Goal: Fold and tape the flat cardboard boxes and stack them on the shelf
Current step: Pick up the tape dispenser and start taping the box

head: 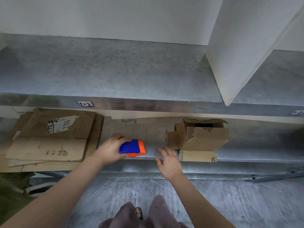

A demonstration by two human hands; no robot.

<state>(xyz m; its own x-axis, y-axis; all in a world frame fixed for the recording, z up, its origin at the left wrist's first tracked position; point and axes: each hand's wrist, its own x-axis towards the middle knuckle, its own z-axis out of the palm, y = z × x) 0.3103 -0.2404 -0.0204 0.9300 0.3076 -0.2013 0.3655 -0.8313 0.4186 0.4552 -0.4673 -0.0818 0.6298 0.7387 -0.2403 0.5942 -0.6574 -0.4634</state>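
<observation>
My left hand (pixel 110 148) grips a blue and orange tape dispenser (pixel 133 148) at the front of the lower metal shelf (pixel 246 155). A strip of clear tape (pixel 152 152) runs from the dispenser toward my right hand (pixel 168 162), whose fingers are spread and relaxed near the strip's end. Just right of that hand stands a small, partly folded cardboard box (pixel 199 139) with open top flaps. A pile of flat cardboard boxes (pixel 51 140) lies on the same shelf at the left; the top one bears a torn white label.
The upper metal shelf (pixel 115 69) runs across the view, with a tall white box (pixel 243 46) standing on it at the right. Grey floor (pixel 230 203) lies below, with my legs at the bottom middle. A metal rail lies on the floor at the right.
</observation>
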